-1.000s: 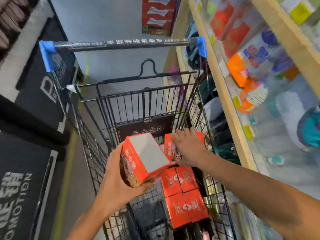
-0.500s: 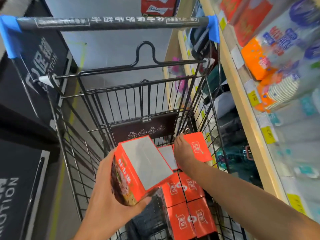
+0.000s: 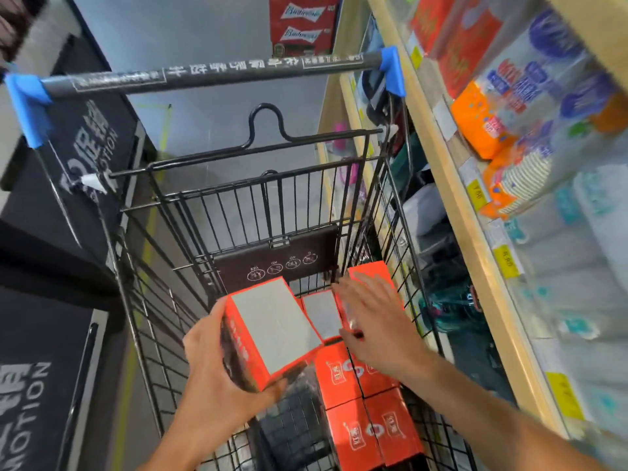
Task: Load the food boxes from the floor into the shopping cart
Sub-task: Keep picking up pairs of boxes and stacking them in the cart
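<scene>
My left hand (image 3: 217, 372) clamps a red box (image 3: 272, 338) over the cart (image 3: 142, 334), left of the stacked boxes (image 3: 367, 419) already loaded, while my right hand (image 3: 377, 328), fingers spread and holding nothing, hovers above the far boxes, probably to clear a slot.

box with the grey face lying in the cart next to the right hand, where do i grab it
Take the grey-faced box across its narrow width, from above. Its broad face points up, red boxes crowd it and the right hand hovers there open.
</scene>
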